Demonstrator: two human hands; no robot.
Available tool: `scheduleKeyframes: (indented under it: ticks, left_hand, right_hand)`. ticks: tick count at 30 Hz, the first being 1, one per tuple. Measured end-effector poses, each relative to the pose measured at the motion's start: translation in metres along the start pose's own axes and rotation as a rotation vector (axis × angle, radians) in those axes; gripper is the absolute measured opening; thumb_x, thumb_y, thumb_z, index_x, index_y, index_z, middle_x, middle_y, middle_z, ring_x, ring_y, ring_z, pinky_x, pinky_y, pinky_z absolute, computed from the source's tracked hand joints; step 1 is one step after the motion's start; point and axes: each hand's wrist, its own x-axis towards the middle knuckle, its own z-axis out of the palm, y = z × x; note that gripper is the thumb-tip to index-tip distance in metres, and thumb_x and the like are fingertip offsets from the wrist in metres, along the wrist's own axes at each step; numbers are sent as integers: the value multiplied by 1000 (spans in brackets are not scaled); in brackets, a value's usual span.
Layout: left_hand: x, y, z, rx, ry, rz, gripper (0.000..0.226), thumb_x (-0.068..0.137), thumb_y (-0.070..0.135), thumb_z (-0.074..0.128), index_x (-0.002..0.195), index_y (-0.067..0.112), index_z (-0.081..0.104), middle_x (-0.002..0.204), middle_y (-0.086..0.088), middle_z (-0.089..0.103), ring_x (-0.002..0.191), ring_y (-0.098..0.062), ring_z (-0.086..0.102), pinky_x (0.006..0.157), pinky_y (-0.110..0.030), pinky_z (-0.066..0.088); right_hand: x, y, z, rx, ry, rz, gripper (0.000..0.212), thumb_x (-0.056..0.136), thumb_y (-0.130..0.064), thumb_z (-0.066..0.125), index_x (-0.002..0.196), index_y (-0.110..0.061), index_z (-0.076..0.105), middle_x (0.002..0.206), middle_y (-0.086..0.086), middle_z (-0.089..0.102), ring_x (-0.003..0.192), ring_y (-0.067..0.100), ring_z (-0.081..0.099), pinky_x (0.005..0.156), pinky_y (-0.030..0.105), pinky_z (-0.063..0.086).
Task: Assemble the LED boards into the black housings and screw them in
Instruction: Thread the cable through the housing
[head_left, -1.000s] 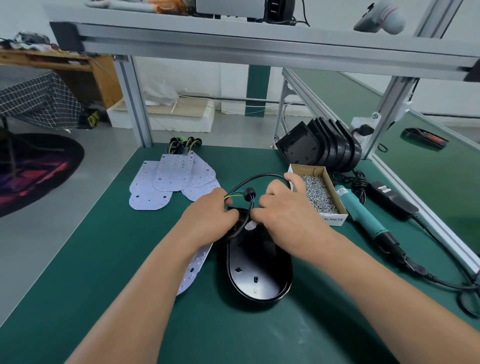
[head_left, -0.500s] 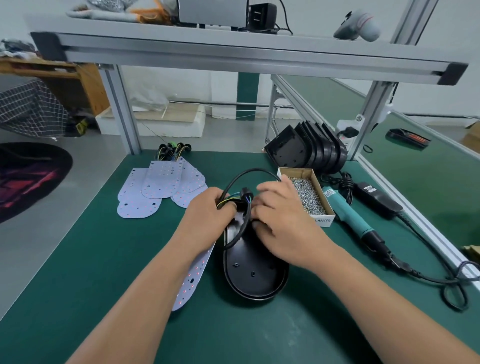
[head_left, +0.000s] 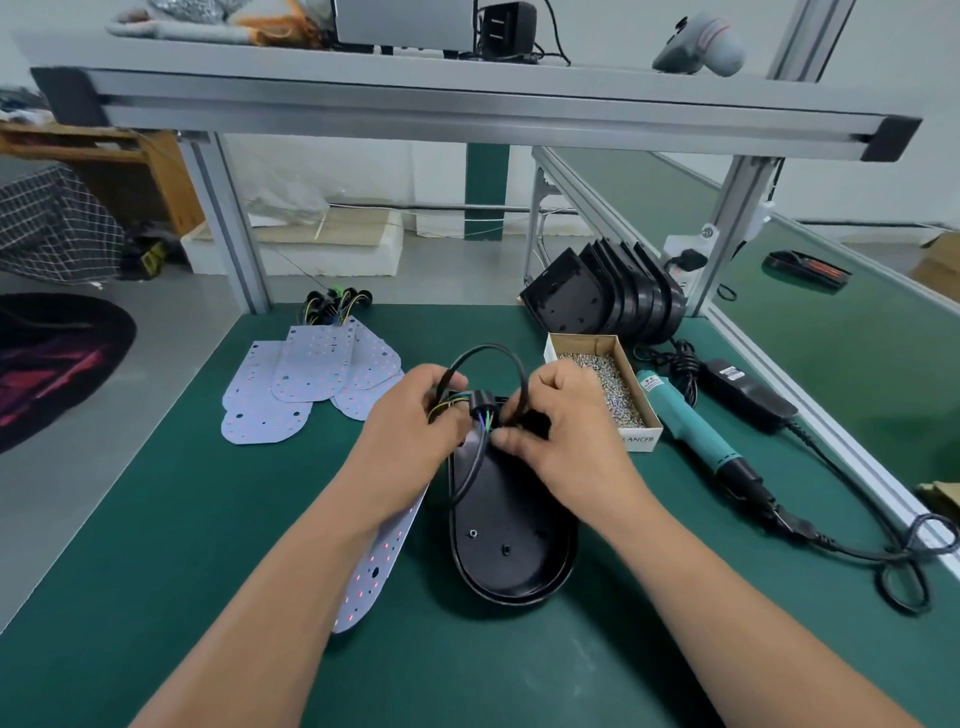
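Grey floor (head_left: 156, 374), white wall (head_left: 857, 192).

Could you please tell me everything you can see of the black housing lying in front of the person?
The black housing is a shallow, glossy tray, plastic by its look, rounded at the near end. It lies flat on the green mat, open side up, with small screw bosses on its floor. A black cable crosses its far end, where both hands work; an LED board lies along its left side.
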Motion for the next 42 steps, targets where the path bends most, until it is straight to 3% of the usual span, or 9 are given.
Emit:
scheduleKeyframes:
  ticks: [7,13,16,21,26,29,33,37,42]
  left_hand:
    - [-2,3,1,-19,-39,8,35,99,2,66,118,31,71,100,22,78,90,8,67,79,-6,48]
    - [-4,6,-8,-13,-97,123,51,102,5,59,115,54,64,99,33,73,92,11,62,88,-4,43]
    - [-5,4,-8,-33,-146,106,48,94,13,54,119,53,63,79,21,60,79,-5,49,83,-16,43]
    - [-7,8,-2,13,-196,174,40,86,15,53,109,45,67,80,16,64,79,-8,54,83,-25,49]
    - [-3,6,-3,159,-188,123,39,88,45,54,113,16,60,92,-8,72,83,-33,60,85,-56,53]
    - [-5,2,-3,275,-127,44,42,83,61,50,100,23,54,76,8,62,63,-13,47,64,-38,46]
    - [-5,-3,0,293,13,-23,61,74,67,59,123,37,39,112,16,49,80,15,56,67,-22,39]
    - [-2,-14,2,242,8,-43,86,84,43,70,157,35,25,126,11,49,78,4,63,70,-23,44]
    - [4,-19,1,55,-80,-91,92,75,36,73,158,34,32,99,17,75,81,-8,73,80,-28,54]
  right_hand:
    - [12,26,-17,1092,97,447,30,102,-22,54,128,-17,68,130,9,74,127,31,67,103,49,53]
    - [-14,32,-13,803,-347,228,38,90,-17,68,124,-33,77,123,-2,77,116,15,73,92,30,60]
    - [-16,19,-16,702,-351,126,41,86,-21,70,112,-52,76,111,-25,77,103,-7,70,82,14,56]
    - [-18,27,-20,652,-286,115,21,96,-6,66,102,-23,77,96,1,78,93,9,70,82,27,58]
    - [-18,17,-18,809,-248,76,12,96,-16,71,100,-23,78,89,-7,75,80,7,67,68,20,52]
    - [-15,23,-15,767,-205,128,12,100,-17,69,106,-10,76,93,7,73,85,18,64,72,34,49]
    - [-17,30,-12,780,-224,243,28,102,-33,66,105,-6,72,82,16,58,77,28,42,62,38,29]
    - [-19,30,-8,730,-290,335,18,105,-28,62,103,-15,75,79,13,60,76,28,43,59,33,27]
    - [-21,23,-7,647,-330,369,18,106,-28,64,101,-19,79,88,5,76,76,18,60,67,35,44]
